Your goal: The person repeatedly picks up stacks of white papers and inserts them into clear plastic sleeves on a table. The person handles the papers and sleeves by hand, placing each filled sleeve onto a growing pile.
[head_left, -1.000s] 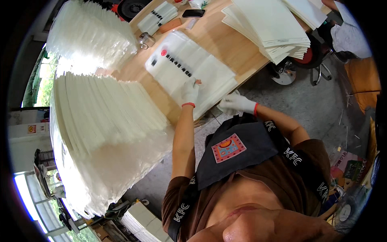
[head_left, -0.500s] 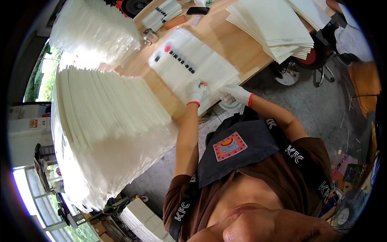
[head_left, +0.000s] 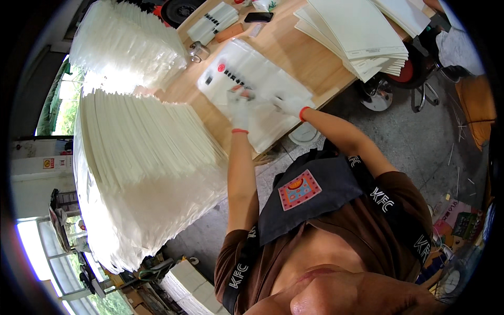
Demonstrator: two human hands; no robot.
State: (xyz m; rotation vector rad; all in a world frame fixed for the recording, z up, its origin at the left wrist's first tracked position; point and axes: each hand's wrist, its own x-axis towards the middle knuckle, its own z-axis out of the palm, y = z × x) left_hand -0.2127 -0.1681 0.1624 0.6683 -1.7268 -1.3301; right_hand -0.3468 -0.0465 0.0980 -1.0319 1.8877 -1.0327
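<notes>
A stack of clear plastic bags (head_left: 278, 79) with black print and a red round mark lies on the wooden table in front of me. My left hand (head_left: 239, 102), in a white glove with a red cuff and bare fingertips, is over the middle of the bags, its fingertips by the black print. Motion smears its fingers. Near the right side of the same stack is my right hand (head_left: 287, 105), gloved alike, its fingers curled together. Whatever they hold is too blurred to make out.
Tall plastic-wrapped stacks of white sheets (head_left: 147, 136) stand at the left. White boards (head_left: 357, 31) overhang the table's right edge. At the back are a phone (head_left: 259, 17), a brown block (head_left: 229, 33), a glass jar (head_left: 198, 51) and another bag bundle (head_left: 212, 22). A stool (head_left: 304, 135) is under the near edge.
Both hands have moved away from the near edge and leftward over the bags. My left fingertips have come up to the black print; my right hand has followed onto the stack.
</notes>
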